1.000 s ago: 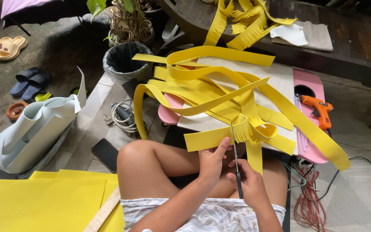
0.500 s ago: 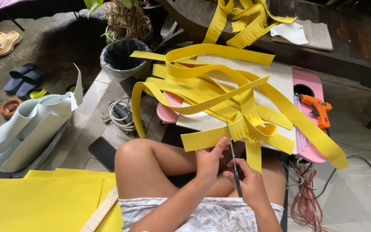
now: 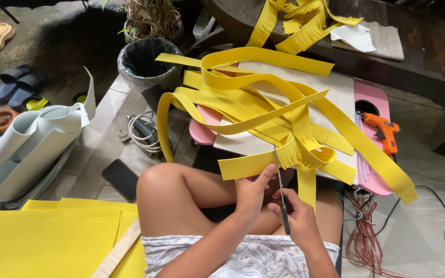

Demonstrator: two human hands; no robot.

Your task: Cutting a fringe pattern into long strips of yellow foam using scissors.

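1. I see the yellow foam strip (image 3: 245, 166) stretched level just above the knees, its right end already cut into a fringe (image 3: 297, 153) that curls back on itself. It looks held flat so that the uncut edge faces the blades squarely.
2. The left hand (image 3: 251, 193) pinches the strip from below and behind, thumb up on its face just left of the cut line, I judge to keep the foam taut where it is being cut.
3. The right hand (image 3: 300, 221) is clenched round the handles of the scissors (image 3: 280, 190), blades pointing up and away into the strip's lower edge, right beside the last fringe tooth (whether the blades are parted I cannot tell, they read as one thin line).
4. Behind the strip, a heap of long yellow foam bands (image 3: 253, 103) loops over a pale board (image 3: 336, 87) lying on a pink stool (image 3: 369, 95) that serves as the counter, within easy reach.
5. An orange glue gun (image 3: 382, 131) lies on the stool's right edge, clear of the cutting.
6. Finished fringed pieces (image 3: 305, 28) hang off the dark table beyond.
7. On the floor to the left lie yellow foam sheets (image 3: 47, 242), a wooden ruler (image 3: 117, 252), a phone (image 3: 121, 179), a roll of white foam (image 3: 32, 149) and a lined bin (image 3: 145, 64).
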